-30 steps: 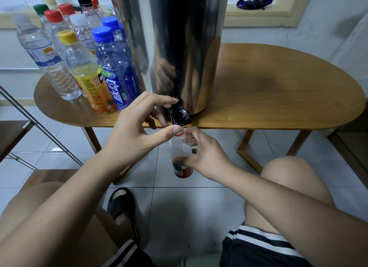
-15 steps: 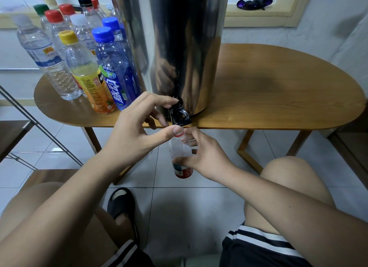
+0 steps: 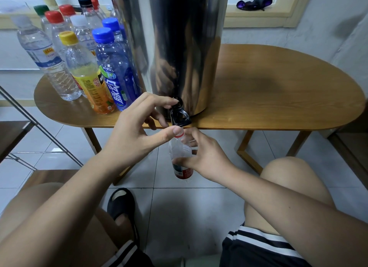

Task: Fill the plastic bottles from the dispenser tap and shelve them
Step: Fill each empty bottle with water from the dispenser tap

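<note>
Nothing has shifted in the past second: the left hand [image 3: 135,131] still hooks its forefinger over the black tap [image 3: 180,115] of the tall steel dispenser [image 3: 179,47], thumb against the neck of the clear red-labelled plastic bottle [image 3: 180,147], which the right hand [image 3: 207,159] grips round its middle. Filling appears under way; the water level cannot be read. The bottle hangs just below the front edge of the oval wooden table [image 3: 278,91], upright, long axis vertical, mouth up at the spout.

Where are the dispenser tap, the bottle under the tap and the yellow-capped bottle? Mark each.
dispenser tap [image 3: 180,115], head view, on its black spout.
bottle under the tap [image 3: 178,147], head view, on its clear shoulder.
yellow-capped bottle [image 3: 91,83], head view, on its yellow label.
</note>
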`<state>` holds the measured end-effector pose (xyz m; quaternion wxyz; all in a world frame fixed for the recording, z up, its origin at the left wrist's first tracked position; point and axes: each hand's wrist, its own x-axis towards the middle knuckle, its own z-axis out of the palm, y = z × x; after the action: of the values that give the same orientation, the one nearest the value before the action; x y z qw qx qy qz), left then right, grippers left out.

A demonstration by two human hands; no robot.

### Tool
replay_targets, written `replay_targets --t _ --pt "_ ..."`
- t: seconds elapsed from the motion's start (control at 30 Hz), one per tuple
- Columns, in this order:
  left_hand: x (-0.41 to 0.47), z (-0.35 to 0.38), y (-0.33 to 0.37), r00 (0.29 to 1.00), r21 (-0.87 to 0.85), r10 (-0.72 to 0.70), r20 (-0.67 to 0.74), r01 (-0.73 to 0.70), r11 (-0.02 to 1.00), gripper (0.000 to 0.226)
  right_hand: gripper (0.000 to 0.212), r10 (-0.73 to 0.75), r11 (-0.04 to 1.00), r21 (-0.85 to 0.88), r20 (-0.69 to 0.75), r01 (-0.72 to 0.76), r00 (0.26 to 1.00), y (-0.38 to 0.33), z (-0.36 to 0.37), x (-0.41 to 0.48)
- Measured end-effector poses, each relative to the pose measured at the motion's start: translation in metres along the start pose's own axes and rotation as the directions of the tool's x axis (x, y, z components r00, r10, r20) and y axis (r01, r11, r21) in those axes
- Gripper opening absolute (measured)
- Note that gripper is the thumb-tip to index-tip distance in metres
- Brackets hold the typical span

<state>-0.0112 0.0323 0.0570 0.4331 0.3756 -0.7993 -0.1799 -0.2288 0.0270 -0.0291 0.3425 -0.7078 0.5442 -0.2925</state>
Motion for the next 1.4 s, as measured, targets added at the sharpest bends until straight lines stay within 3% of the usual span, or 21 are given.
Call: replay_targets --t 1.4 --pt "0.0003 -0.002 -0.0009 1.0 0.006 0.002 0.008 -0.002 1.0 0.047 0.081 -0.001 1.0 -0.024 0.02 0.001 1.0 0.0019 -0.0012 0.0003"
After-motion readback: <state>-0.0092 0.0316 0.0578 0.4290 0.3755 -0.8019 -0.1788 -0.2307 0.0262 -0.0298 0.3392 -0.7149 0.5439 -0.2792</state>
